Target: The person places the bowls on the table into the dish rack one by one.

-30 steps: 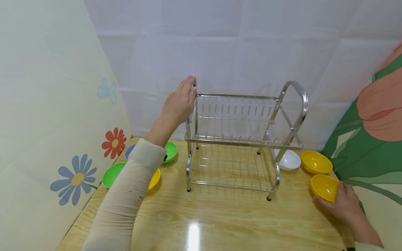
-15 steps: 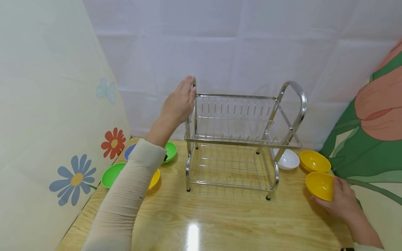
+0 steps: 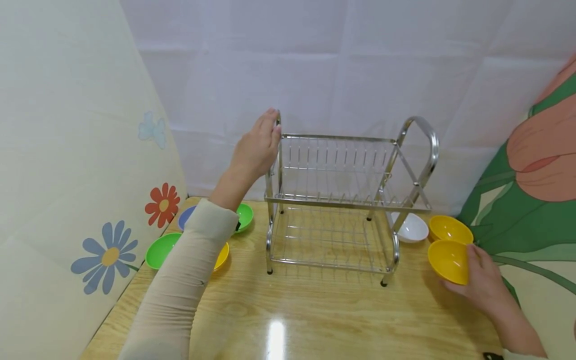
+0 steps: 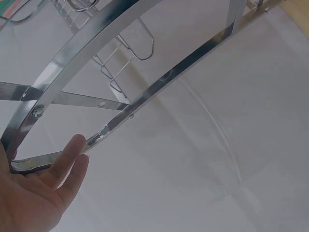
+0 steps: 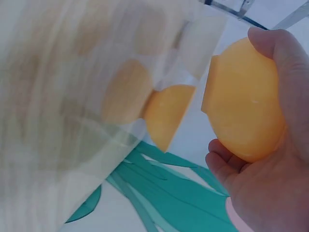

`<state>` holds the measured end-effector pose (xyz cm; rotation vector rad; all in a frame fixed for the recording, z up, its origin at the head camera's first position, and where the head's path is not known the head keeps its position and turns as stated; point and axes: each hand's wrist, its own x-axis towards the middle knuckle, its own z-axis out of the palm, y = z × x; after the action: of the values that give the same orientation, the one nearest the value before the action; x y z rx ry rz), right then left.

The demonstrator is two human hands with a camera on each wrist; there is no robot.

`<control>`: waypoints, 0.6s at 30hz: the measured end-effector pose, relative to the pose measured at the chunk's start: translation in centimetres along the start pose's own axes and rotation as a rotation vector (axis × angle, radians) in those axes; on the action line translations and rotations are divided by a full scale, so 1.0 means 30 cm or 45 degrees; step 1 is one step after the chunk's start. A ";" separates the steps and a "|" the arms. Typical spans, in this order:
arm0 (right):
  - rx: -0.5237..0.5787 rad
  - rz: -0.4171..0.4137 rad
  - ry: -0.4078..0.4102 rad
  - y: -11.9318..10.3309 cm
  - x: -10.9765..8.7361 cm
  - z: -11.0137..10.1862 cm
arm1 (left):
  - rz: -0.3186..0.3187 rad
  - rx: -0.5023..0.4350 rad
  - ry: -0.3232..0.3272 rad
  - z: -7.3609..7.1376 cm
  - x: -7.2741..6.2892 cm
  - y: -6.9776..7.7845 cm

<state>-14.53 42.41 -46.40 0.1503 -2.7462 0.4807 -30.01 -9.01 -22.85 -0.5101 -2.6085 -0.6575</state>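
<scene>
A two-tier metal dish rack (image 3: 328,202) stands on the wooden table. My left hand (image 3: 256,147) rests on the arched handle at the rack's left end. In the left wrist view, two nearly straight fingers (image 4: 72,166) lie against the metal bar. At the right, my right hand (image 3: 487,285) grips a yellow bowl (image 3: 447,262) by its side, thumb and fingers spread around it. The right wrist view shows the held bowl (image 5: 246,99) from its underside, raised off the table. Just behind it sit another yellow bowl (image 3: 450,229) and a white bowl (image 3: 411,229).
On the left, partly behind my left forearm, are a green bowl (image 3: 161,251), a blue bowl (image 3: 186,216), a yellow bowl (image 3: 222,257) and a second green bowl (image 3: 245,217). A white cloth wall (image 3: 315,65) stands behind the rack, with patterned walls on both sides.
My right hand has carried the yellow bowl a little left and toward the rack, and the bowl has come up and tilted. The left hand has stayed on the handle.
</scene>
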 end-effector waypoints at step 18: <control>0.057 -0.138 0.060 -0.118 -0.007 -0.046 | -0.002 0.011 0.001 -0.002 -0.002 -0.005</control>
<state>-13.32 39.59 -44.16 0.2939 -2.6657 0.5100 -30.00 -9.17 -22.90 -0.5050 -2.6104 -0.6469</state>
